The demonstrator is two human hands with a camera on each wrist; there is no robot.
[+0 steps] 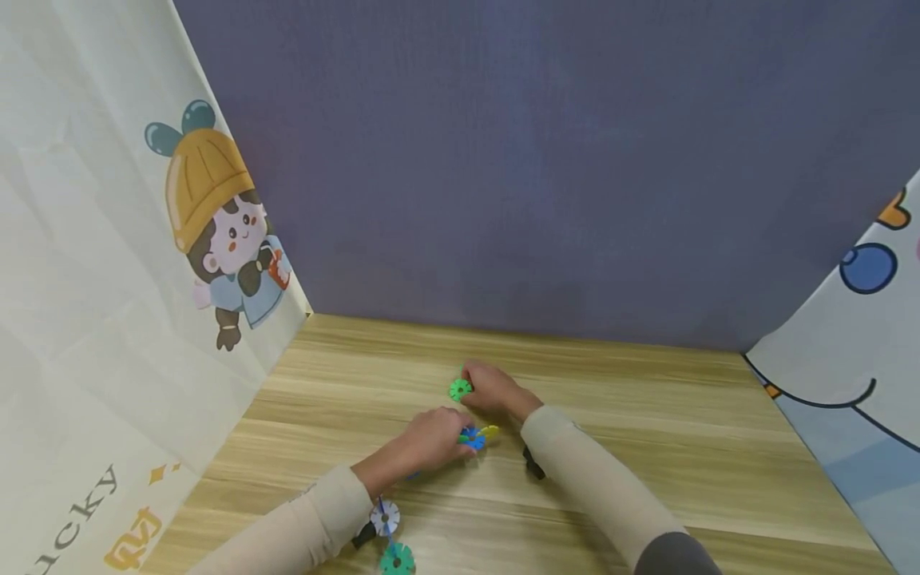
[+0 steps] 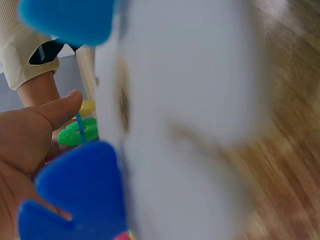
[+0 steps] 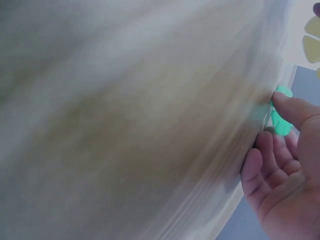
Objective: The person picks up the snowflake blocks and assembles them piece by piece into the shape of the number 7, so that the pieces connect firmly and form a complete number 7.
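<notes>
My left hand [image 1: 434,439] grips a blue notched plastic disc [image 1: 474,438], part of a linked set of snowflake discs. A yellow disc [image 1: 489,431] juts from its right side. In the left wrist view, a green disc [image 2: 77,132] shows beyond the thumb, while a white disc [image 2: 190,75] and a blue disc [image 2: 85,187] sit close to the camera. Farther out, my right hand [image 1: 497,391] pinches a bright green disc [image 1: 460,390] at the tabletop. The right wrist view shows this green disc [image 3: 281,122] between thumb and fingers. Fingers partly hide both held pieces.
A white disc [image 1: 386,517] and a teal disc [image 1: 397,559] show beside my left forearm, near the front. The wooden table [image 1: 647,447] meets a dark blue-grey panel [image 1: 503,160] at the back. White printed sheets [image 1: 86,279] flank it on both sides.
</notes>
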